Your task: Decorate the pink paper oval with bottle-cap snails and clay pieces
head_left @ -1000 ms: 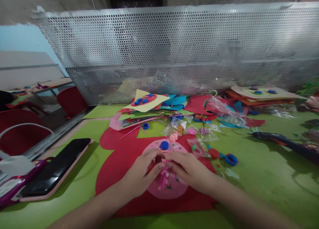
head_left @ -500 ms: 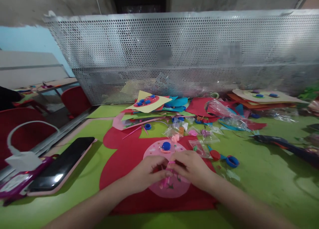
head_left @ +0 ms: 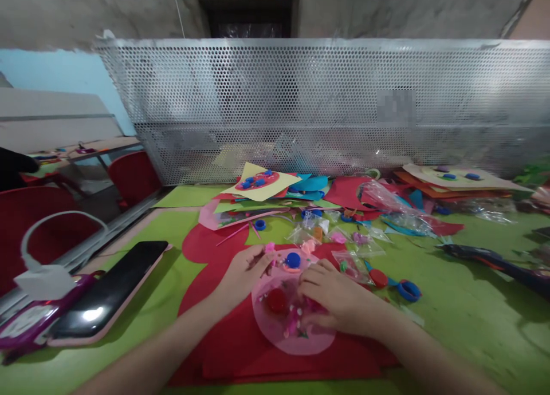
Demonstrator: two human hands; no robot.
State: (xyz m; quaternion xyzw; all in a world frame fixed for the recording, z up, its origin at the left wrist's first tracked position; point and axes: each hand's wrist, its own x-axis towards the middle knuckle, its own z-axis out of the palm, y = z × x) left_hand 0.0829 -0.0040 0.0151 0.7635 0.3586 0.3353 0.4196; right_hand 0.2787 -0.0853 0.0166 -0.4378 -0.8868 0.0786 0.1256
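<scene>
A pale pink paper circle lies on a large red paper shape. On the circle are a blue bottle cap, a red cap and small magenta pieces. My left hand is at the circle's upper left edge, its fingers closed around a small pink piece that shows at the fingertips. My right hand rests over the circle's right side with curled fingers. Something magenta shows beneath them; most of it is hidden.
A phone and a white charger lie at left. Small plastic bags, a red cap and a blue ring are nearby. A dark tool lies right. A perforated metal panel stands behind.
My hands have moved apart from the middle of the circle. The left went up and left with the small pink piece. The red cap on the circle is now uncovered.
</scene>
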